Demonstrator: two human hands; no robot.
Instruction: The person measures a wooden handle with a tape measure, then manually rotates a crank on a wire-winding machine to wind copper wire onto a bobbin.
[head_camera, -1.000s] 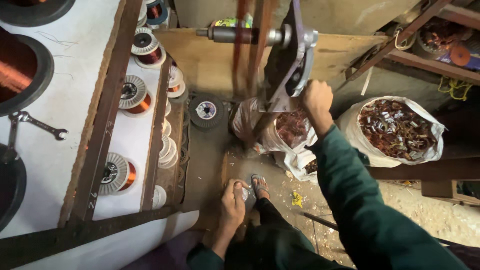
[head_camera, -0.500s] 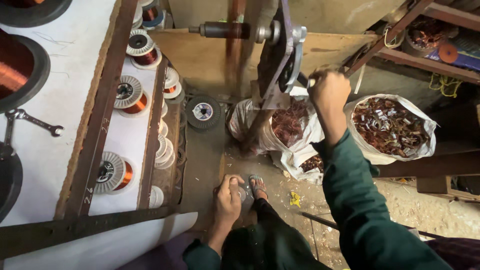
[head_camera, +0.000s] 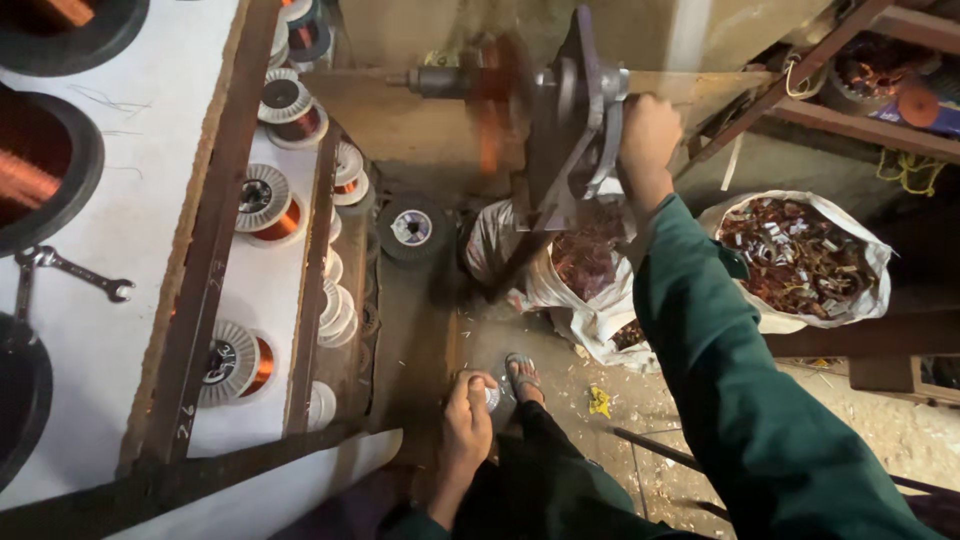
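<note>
My right hand (head_camera: 648, 130) is closed around the crank handle of a hand-turned winding machine (head_camera: 572, 130) mounted on a wooden bench. The machine's shaft (head_camera: 470, 82) is blurred with spinning, and a copper-coloured smear shows on it. My green sleeve runs from the lower right up to the crank. My left hand (head_camera: 467, 418) is low down by my knee, gripping a small silvery spool (head_camera: 491, 398) just above my sandalled foot (head_camera: 522, 376).
Two white sacks of copper scrap (head_camera: 800, 262) (head_camera: 590, 265) stand on the floor under the machine. Spools of copper wire (head_camera: 266, 203) (head_camera: 232, 364) sit on the white shelf at left, with a wrench (head_camera: 72, 272), large black reels (head_camera: 40, 170) and a grey disc (head_camera: 412, 228).
My right hand has swung upward and to the right around the crank's circle, and the shaft now spins in a blur. My left hand stays low by my foot.
</note>
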